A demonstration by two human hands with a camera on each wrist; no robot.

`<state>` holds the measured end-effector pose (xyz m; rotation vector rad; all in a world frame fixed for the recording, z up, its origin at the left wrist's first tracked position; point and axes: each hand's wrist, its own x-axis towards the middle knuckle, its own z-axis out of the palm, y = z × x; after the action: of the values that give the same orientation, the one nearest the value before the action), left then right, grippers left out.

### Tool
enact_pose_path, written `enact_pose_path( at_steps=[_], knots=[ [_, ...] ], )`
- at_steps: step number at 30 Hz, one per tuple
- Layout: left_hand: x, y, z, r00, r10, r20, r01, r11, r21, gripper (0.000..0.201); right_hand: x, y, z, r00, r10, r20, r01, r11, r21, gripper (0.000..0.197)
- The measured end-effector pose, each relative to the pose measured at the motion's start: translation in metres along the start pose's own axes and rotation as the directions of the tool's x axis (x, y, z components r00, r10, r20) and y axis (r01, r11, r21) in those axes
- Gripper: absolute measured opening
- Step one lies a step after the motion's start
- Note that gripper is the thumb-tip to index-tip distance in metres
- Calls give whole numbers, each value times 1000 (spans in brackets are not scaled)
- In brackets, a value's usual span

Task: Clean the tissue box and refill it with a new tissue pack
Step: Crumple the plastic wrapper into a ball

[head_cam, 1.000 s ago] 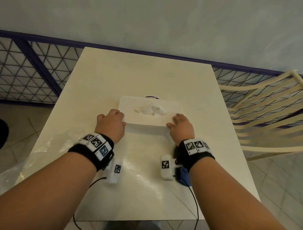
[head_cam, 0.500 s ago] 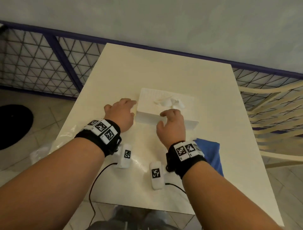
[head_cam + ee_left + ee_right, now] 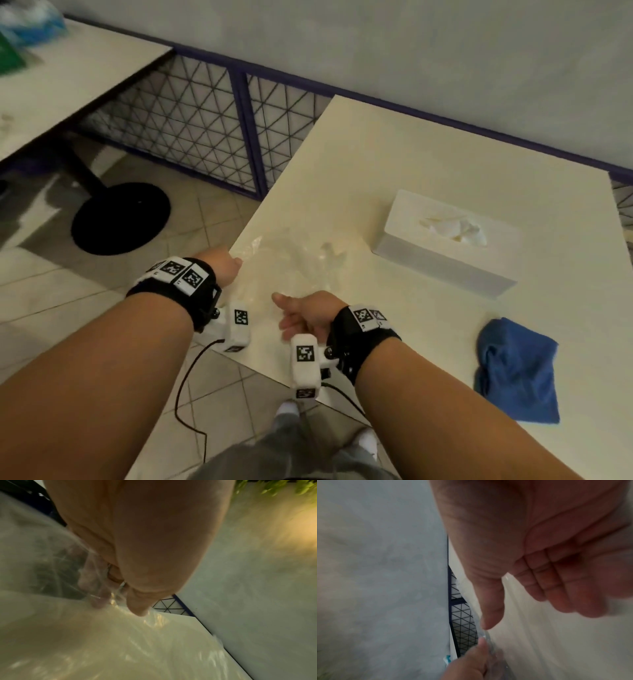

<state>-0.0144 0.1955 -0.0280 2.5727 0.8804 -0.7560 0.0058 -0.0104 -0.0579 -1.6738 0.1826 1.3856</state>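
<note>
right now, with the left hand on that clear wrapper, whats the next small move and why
Probably lift the clear plastic wrapper off the table: the left hand already pinches its edge, the right hand hangs beside it holding nothing, and the tissue box already shows tissue.

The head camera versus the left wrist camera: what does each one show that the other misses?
Only the head view shows the tissue box with tissue poking out, the blue cloth on the table, the right hand, and a second table to the left.

Only the left wrist view shows, up close, the fingers behind the clear plastic wrap with the thumb in front, pinching it.

Both show the left hand, the wrap, the table and the blue mesh fence.
</note>
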Motion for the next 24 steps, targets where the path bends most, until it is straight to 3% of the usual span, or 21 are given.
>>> enact_pose_path(
  at_steps=[5, 9, 10, 12, 13, 14, 15, 17, 20, 24],
  knots=[
    [-8, -2, 1, 999, -26, -38, 24, 999, -44, 35, 8, -15, 0, 981, -141, -130, 151, 987, 64, 23],
    [-19, 26, -10, 1000, 6, 31, 5, 939, -345, 45, -14, -31, -23, 951, -210, -227, 258, 944, 208, 22],
    [-24, 37, -12, 998, 26, 55, 5, 872, -490, 43, -23, -34, -31, 937, -251, -244, 307, 925, 226, 18],
    [-37, 58, -14, 988, 126, 87, -3, 582, -813, 30, -41, -38, -48, 889, -344, -303, 418, 880, 226, 18],
    [-43, 68, -14, 979, 184, 90, 6, 411, -912, 23, -51, -38, -58, 853, -383, -355, 476, 850, 226, 22],
    [-46, 77, -14, 964, 251, 88, 10, 296, -955, 18, -61, -38, -68, 810, -414, -416, 535, 812, 234, 24],
    [-49, 86, -14, 943, 324, 80, -4, 250, -968, 16, -70, -35, -80, 765, -431, -478, 587, 772, 244, 28],
    [-54, 109, -12, 891, 451, 63, -50, 234, -971, 12, -87, -27, -105, 696, -410, -589, 656, 697, 290, 41],
    [-64, 148, -4, 853, 522, 30, -133, 271, -953, 11, -109, -9, -138, 667, -358, -653, 689, 631, 358, 53],
    [-77, 191, 11, 795, 606, 39, -155, 265, -952, 15, -135, 16, -168, 715, -326, -619, 606, 730, 315, 22]
  ],
)
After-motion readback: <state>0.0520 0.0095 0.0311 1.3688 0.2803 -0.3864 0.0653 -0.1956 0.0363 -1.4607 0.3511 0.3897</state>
